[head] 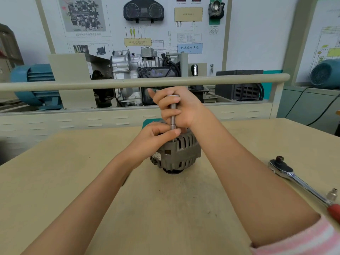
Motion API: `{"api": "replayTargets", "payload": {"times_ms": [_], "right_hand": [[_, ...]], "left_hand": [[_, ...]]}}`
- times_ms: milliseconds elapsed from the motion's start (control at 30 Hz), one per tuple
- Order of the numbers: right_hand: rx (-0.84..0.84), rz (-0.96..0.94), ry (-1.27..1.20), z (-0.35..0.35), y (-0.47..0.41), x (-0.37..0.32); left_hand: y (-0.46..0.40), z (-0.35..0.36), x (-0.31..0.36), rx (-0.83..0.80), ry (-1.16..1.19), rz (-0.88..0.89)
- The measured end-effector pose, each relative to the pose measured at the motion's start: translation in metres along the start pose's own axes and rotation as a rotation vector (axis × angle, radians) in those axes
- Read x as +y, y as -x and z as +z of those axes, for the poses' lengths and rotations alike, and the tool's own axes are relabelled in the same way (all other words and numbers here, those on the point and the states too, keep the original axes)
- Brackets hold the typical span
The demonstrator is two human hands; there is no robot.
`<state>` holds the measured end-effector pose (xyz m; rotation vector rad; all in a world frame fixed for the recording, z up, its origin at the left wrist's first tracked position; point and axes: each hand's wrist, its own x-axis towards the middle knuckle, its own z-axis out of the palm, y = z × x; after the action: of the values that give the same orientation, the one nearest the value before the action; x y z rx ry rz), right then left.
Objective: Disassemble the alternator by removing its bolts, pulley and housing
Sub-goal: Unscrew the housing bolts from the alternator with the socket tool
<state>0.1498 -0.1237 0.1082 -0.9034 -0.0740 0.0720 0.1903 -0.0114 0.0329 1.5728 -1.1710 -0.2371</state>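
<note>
A grey alternator stands on its pulley end in the middle of the wooden table. A steel extension bar rises upright from its top edge. My right hand grips the upper part of this bar, fingers curled round it. My left hand rests on the top of the alternator and pinches the bar's lower end between thumb and fingers. The bolt under the bar is hidden by my fingers.
A ratchet wrench with a red handle lies on the table at the right, a small socket beside it. Behind the table runs a beige rail, with an engine display stand and blue motors behind it.
</note>
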Motion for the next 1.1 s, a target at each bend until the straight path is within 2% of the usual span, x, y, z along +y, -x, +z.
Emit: {"api": "replayTargets", "payload": {"times_ms": [100,167,233,333,367,400,467,533,633,700,800,867,900,1000,1033,1100], "right_hand": [[-0.145,0.080,-0.007,-0.001,0.001,0.001],[-0.101,0.043,-0.040,0.001,0.002,0.002],[0.102,-0.138,-0.032,0.005,0.001,0.007],[0.556,-0.662,0.012,0.016,-0.001,0.026],[0.619,-0.786,-0.009,0.019,-0.002,0.031],[0.628,-0.834,-0.024,0.022,-0.002,0.033],[0.590,-0.719,0.035,0.022,0.000,0.030],[0.487,-0.461,0.111,0.017,0.001,0.019],[0.147,-0.092,0.026,0.004,0.000,0.002],[-0.015,0.026,-0.020,-0.002,0.000,-0.001],[-0.097,0.074,-0.021,-0.001,0.002,0.000],[0.011,-0.019,-0.021,0.005,0.002,0.004],[0.129,-0.132,-0.017,0.008,0.003,0.008],[0.580,-0.679,-0.050,0.015,0.003,0.025],[0.633,-0.786,-0.086,0.016,0.003,0.029],[0.618,-0.763,-0.072,0.018,0.003,0.030]], "left_hand": [[0.000,0.000,0.001,0.011,-0.024,0.027],[0.000,0.000,0.001,0.031,-0.009,0.022],[0.000,0.001,0.000,0.048,-0.003,0.012],[-0.001,0.001,-0.002,0.093,-0.026,-0.008],[-0.002,0.001,-0.004,0.108,-0.038,-0.014],[-0.002,0.001,-0.004,0.115,-0.043,-0.020],[-0.001,0.003,-0.003,0.118,-0.029,-0.027],[-0.001,0.004,-0.002,0.103,0.008,-0.027],[0.000,0.003,0.001,0.045,0.021,-0.023],[0.001,0.001,0.002,0.026,0.026,-0.025],[0.001,0.000,0.000,0.035,0.024,-0.027],[0.000,-0.001,-0.001,0.066,0.014,-0.017],[0.000,0.000,-0.003,0.077,0.011,-0.009],[-0.001,0.003,-0.004,0.122,-0.003,0.003],[-0.002,0.003,-0.004,0.129,-0.014,0.000],[-0.003,0.003,-0.006,0.127,-0.017,-0.018]]}}
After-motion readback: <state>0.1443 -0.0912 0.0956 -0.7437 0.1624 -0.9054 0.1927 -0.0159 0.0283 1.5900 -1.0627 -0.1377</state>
